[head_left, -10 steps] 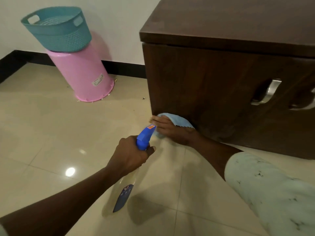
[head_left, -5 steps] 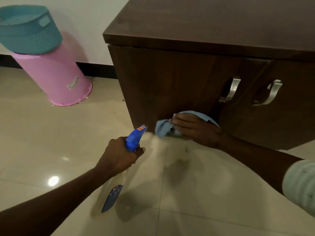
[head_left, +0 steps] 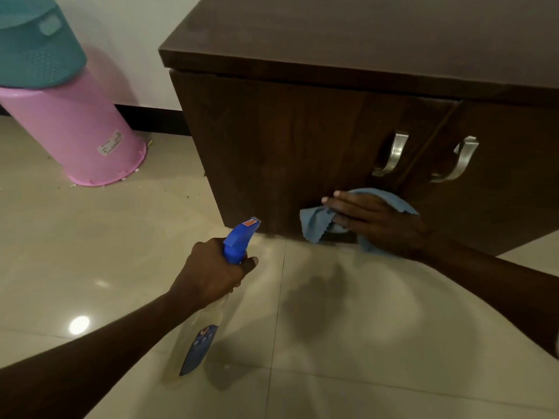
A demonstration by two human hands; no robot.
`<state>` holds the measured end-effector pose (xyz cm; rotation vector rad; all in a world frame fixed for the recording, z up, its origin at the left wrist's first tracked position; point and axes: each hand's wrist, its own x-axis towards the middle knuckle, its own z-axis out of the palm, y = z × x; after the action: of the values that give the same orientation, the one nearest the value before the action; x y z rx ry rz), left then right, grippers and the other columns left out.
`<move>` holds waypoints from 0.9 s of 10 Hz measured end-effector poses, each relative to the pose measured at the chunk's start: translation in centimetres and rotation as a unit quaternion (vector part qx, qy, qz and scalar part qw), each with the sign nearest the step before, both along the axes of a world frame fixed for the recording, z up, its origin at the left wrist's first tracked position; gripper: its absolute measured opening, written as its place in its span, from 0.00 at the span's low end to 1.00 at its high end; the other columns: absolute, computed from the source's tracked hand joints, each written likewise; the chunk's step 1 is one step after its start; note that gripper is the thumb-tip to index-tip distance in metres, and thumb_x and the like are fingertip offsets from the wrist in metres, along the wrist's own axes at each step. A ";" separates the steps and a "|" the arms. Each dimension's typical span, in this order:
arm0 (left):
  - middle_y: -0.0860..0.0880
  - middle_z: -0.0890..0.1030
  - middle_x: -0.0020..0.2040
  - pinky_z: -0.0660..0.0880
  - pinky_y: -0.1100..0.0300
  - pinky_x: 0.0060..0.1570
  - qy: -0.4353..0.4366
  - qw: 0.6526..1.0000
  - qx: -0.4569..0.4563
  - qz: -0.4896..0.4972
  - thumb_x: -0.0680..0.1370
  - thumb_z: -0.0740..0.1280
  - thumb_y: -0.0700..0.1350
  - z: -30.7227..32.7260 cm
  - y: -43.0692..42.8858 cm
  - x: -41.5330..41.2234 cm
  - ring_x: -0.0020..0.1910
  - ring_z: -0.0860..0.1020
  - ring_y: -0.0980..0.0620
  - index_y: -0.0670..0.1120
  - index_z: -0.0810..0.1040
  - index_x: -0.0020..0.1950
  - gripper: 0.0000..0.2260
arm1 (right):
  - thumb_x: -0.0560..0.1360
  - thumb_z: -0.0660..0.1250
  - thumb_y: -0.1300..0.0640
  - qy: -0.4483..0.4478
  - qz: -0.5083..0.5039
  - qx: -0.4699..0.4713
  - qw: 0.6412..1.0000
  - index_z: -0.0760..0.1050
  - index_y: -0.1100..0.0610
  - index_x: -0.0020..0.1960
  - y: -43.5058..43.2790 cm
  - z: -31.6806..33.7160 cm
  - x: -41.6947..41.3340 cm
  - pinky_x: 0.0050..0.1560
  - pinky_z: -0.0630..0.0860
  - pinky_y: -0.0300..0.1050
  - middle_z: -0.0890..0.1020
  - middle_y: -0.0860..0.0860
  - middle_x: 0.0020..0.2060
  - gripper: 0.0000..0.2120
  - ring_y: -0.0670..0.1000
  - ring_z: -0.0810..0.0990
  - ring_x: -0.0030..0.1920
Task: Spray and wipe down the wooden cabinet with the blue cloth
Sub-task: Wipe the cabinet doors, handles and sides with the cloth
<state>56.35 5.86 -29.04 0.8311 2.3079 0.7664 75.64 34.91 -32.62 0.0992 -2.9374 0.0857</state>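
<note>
Right, the cabinet (head_left: 272, 146) fills the room's corner, dark wood, with a pink bucket (head_left: 75, 131) nearby and a teal basket (head_left: 36, 49) perched on top of it. Wiping is the step in hand, I reckon. The bottle (head_left: 237, 241) hangs idle off the front corner, left hand (head_left: 211, 273) wrapped tight round its neck, nozzle aimed at the wood. Low on the left door sits the cloth (head_left: 316, 223), right hand (head_left: 375, 219) pressing it flat, fingers nearly straight. Next, I'd say, the cloth wants sweeping up towards the handles (head_left: 391, 154), perhaps after a fresh squirt.
</note>
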 end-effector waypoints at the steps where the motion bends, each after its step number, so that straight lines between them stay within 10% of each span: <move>1: 0.47 0.82 0.31 0.76 0.64 0.34 0.001 1.000 0.003 0.006 0.72 0.71 0.52 0.2 -0.2 -0.5 0.28 0.81 0.51 0.48 0.74 0.39 0.10 | 0.79 0.52 0.61 -0.010 0.063 -0.026 0.998 0.57 0.57 0.76 -0.2 0.4 -0.9 0.76 0.48 0.41 0.52 0.45 0.78 0.25 0.47 0.51 0.77; 4: 0.49 0.81 0.29 0.71 0.68 0.30 0.017 0.999 0.046 0.019 0.72 0.70 0.52 1.4 0.1 -1.0 0.26 0.80 0.54 0.51 0.73 0.39 0.09 | 0.80 0.60 0.48 -0.068 -0.038 -0.046 0.996 0.77 0.50 0.51 -4.4 -4.5 -4.8 0.50 0.74 0.35 0.82 0.47 0.46 0.09 0.48 0.81 0.47; 6: 0.48 0.81 0.28 0.75 0.66 0.30 0.031 0.993 0.104 0.051 0.72 0.70 0.52 1.8 0.1 -1.0 0.26 0.80 0.51 0.50 0.73 0.38 0.09 | 0.76 0.61 0.70 -0.066 0.035 -0.005 0.997 0.61 0.58 0.74 -4.9 -0.7 -6.1 0.77 0.44 0.43 0.59 0.50 0.76 0.28 0.48 0.51 0.77; 7: 0.46 0.81 0.29 0.75 0.64 0.32 0.035 0.988 0.135 0.059 0.72 0.70 0.52 2.2 0.7 -0.9 0.28 0.80 0.49 0.50 0.73 0.38 0.09 | 0.72 0.65 0.73 -0.146 -0.107 0.061 0.981 0.69 0.66 0.69 -5.2 2.3 -6.9 0.71 0.62 0.63 0.68 0.58 0.71 0.25 0.56 0.58 0.74; 8: 0.45 0.81 0.31 0.74 0.66 0.32 0.056 0.986 0.139 0.066 0.72 0.69 0.55 2.3 0.6 -0.9 0.30 0.80 0.48 0.48 0.74 0.41 0.11 | 0.69 0.73 0.68 -0.019 -0.206 -0.017 0.978 0.75 0.68 0.61 -7.6 6.3 -6.3 0.64 0.63 0.60 0.73 0.65 0.65 0.22 0.62 0.63 0.68; 9: 0.49 0.81 0.28 0.69 0.72 0.29 0.071 0.981 0.163 0.078 0.69 0.68 0.60 2.8 0.2 -0.8 0.29 0.79 0.54 0.53 0.73 0.37 0.12 | 0.68 0.72 0.61 0.151 -0.056 0.145 0.976 0.74 0.58 0.63 -8.0 6.9 -8.5 0.61 0.62 0.54 0.71 0.57 0.68 0.23 0.57 0.64 0.67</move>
<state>55.51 6.08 -26.27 0.8765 2.4322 1.2141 67.12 26.94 -25.71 -0.0104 -2.6236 -0.3461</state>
